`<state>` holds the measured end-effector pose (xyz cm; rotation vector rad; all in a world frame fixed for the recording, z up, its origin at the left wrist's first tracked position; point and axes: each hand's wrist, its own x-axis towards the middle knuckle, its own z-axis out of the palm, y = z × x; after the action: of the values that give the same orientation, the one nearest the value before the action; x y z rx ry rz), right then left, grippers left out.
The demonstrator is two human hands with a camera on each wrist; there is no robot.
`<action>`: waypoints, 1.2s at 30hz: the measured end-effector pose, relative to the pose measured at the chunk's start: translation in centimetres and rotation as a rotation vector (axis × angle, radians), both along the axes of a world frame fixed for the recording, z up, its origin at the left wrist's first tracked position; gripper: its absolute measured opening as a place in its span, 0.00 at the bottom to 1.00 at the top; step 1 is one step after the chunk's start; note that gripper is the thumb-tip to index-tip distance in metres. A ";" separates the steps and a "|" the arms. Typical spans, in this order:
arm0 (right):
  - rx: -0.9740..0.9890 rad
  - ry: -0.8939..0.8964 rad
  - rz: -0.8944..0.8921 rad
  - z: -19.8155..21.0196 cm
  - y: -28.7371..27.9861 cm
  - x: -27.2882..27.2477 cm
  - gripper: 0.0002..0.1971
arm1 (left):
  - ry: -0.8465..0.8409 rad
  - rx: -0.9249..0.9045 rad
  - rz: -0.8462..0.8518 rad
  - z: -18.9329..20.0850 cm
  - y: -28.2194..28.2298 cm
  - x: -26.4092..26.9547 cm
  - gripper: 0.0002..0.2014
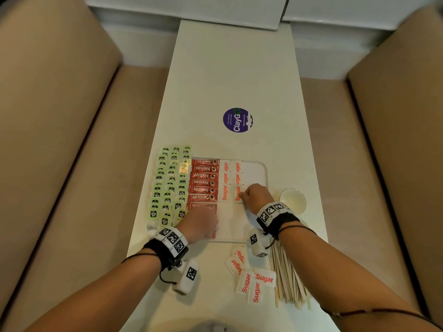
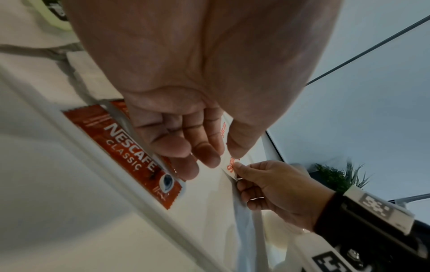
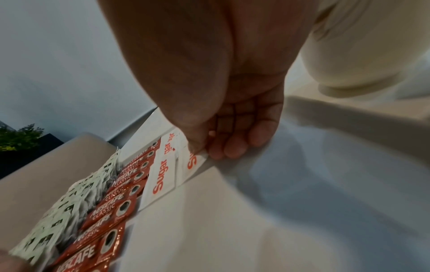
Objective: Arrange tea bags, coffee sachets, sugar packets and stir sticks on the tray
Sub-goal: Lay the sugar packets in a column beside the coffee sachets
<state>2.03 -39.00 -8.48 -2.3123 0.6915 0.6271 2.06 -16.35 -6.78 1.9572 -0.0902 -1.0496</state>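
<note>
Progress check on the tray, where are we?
Done: tea bags and coffee sachets lie in rows, with two partial sugar columns alongside. In hand: the right hand pinches a sugar packet into place; the left hand hovers over the sachets. Left: loose sugar packets and stir sticks off the tray.

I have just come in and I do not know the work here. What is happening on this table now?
A person is filling a white tray with drink supplies. Green tea bags and red coffee sachets already lie in columns. The right hand pinches a sugar packet at the near end of the second sugar column. The left hand hovers over the nearest coffee sachets, holding nothing. More loose sugar packets and the stir sticks wait on the table.
</note>
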 end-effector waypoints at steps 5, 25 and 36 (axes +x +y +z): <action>0.010 0.003 -0.018 0.0 0.0 0.2 0.16 | 0.009 -0.003 0.007 -0.3 0.4 -0.6 0.02; -0.028 -0.020 -0.003 2.0 0.5 -0.7 0.16 | 0.039 -0.030 0.020 -0.1 0.6 -1.2 0.04; 0.075 -0.197 0.217 5.8 1.4 -8.6 0.09 | -0.215 0.144 -0.299 -0.2 -0.8 -3.7 0.02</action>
<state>-6.56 -37.55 -2.63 -2.3567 0.3237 0.5017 -1.62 -17.14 -7.00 2.2309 -0.4482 -1.0532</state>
